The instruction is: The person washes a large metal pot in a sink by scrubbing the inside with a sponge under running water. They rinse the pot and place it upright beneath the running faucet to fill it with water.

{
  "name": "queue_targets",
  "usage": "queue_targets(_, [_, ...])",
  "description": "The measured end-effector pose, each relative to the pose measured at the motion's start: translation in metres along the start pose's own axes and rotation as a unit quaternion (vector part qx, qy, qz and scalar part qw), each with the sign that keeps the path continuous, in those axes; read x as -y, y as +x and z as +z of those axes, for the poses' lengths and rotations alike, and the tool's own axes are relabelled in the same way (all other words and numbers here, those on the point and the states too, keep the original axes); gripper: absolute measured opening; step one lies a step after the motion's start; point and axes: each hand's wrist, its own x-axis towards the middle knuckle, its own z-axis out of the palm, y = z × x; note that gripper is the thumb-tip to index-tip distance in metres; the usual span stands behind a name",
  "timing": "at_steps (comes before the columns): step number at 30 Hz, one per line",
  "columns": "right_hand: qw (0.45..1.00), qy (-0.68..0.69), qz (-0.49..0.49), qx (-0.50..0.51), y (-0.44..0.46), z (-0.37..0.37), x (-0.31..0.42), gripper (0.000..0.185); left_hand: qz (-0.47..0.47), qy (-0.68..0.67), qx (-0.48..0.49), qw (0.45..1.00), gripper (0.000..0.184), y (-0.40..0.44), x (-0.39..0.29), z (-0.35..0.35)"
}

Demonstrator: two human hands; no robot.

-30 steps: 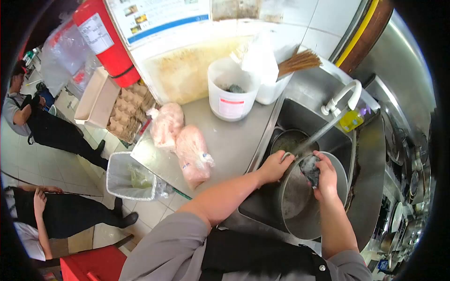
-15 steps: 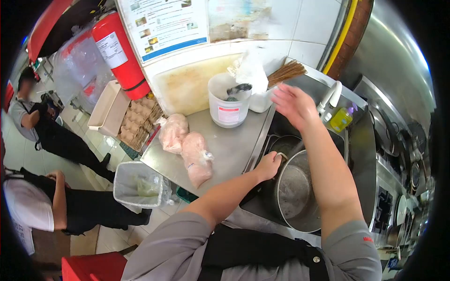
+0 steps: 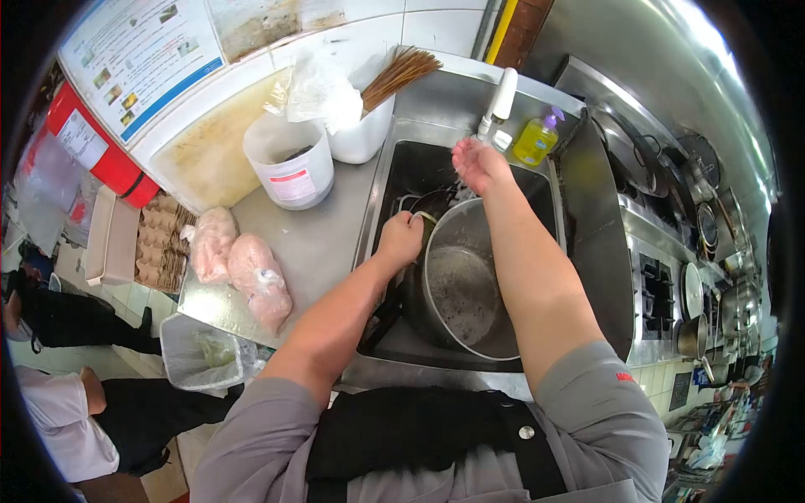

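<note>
A large metal pot sits tilted in the sink, with greyish foam or residue at its bottom. My left hand is closed around the pot's side handle. Under the white faucet, my right hand is held in the running water, palm up, fingers slightly curled, with nothing visible in it. Part of a dark pan shows behind the pot. A white bucket with a dark scrubber inside stands on the counter left of the sink.
Two bagged pinkish items lie on the counter. Yellow soap stands behind the sink. Bundled sticks poke from a white container. A bin, egg trays and two people are at left, a stove at right.
My right hand has let go of the dark scrubber at the bucket and moved back under the faucet. My left hand stays on the handle. The view has swung right.
</note>
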Motion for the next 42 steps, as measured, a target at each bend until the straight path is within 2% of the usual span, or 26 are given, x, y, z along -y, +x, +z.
queue_targets(5, [0.999, 0.044, -0.006, -0.003, -0.008, 0.027, 0.011, 0.021, -0.057, -0.023, -0.038, 0.997, 0.035, 0.013, 0.007, -0.01])
queue_targets(6, [0.998, 0.061, -0.007, -0.001, -0.001, 0.027, 0.013, 0.021, -0.084, -0.072, -0.049, 0.993, 0.036, 0.015, 0.008, -0.012])
queue_targets(11, [0.995, 0.089, -0.007, 0.039, 0.009, 0.018, 0.019, 0.022, -0.144, -0.137, -0.103, 0.975, 0.034, 0.029, 0.007, -0.003])
queue_targets(14, [0.997, -0.057, 0.052, 0.031, -0.015, 0.029, 0.018, 0.024, -0.199, -0.183, -0.088, 0.959, 0.036, 0.039, 0.011, -0.003])
queue_targets(15, [0.991, -0.116, 0.064, 0.026, -0.02, 0.033, 0.016, 0.026, -0.194, -0.171, -0.089, 0.962, 0.036, 0.039, 0.011, -0.004])
queue_targets(18, [0.997, -0.043, 0.011, -0.06, -0.003, 0.019, 0.016, 0.029, -0.188, -0.147, -0.084, 0.967, 0.036, 0.04, 0.013, -0.002])
queue_targets(21, [0.987, -0.113, 0.059, 0.095, -0.034, 0.018, 0.017, 0.033, -0.192, -0.143, -0.074, 0.968, 0.037, 0.049, 0.021, 0.0])
queue_targets(24, [0.996, -0.091, -0.006, -0.016, -0.024, 0.003, 0.013, 0.033, -0.186, -0.142, -0.092, 0.968, 0.037, 0.047, 0.017, 0.001])
queue_targets(27, [0.986, -0.159, 0.02, 0.047, -0.035, 0.009, 0.01, 0.034, -0.191, -0.127, -0.085, 0.97, 0.035, 0.059, 0.032, 0.007])
queue_targets(30, [0.995, -0.097, -0.004, 0.005, -0.039, 0.016, 0.015, 0.033, -0.181, -0.101, -0.065, 0.976, 0.035, 0.054, 0.028, 0.006])
queue_targets(33, [0.994, -0.088, -0.013, 0.059, -0.027, 0.009, 0.013, 0.033, -0.166, -0.09, -0.066, 0.98, 0.033, 0.057, 0.032, 0.006])
queue_targets(36, [0.999, -0.031, -0.009, 0.019, -0.026, 0.006, 0.012, 0.033, -0.209, -0.187, -0.034, 0.959, 0.03, 0.052, 0.021, 0.0])
queue_targets(39, [0.963, -0.243, 0.081, 0.076, -0.034, 0.005, 0.0, 0.035, -0.214, -0.195, -0.037, 0.956, 0.027, 0.051, 0.022, 0.002])
queue_targets(40, [0.972, -0.217, 0.071, 0.05, -0.032, 0.004, -0.005, 0.036, -0.207, -0.184, -0.039, 0.96, 0.028, 0.052, 0.024, 0.003])
queue_targets(42, [0.934, -0.3, 0.133, 0.137, -0.038, 0.007, -0.012, 0.038, -0.191, -0.162, -0.044, 0.967, 0.029, 0.055, 0.033, 0.006])
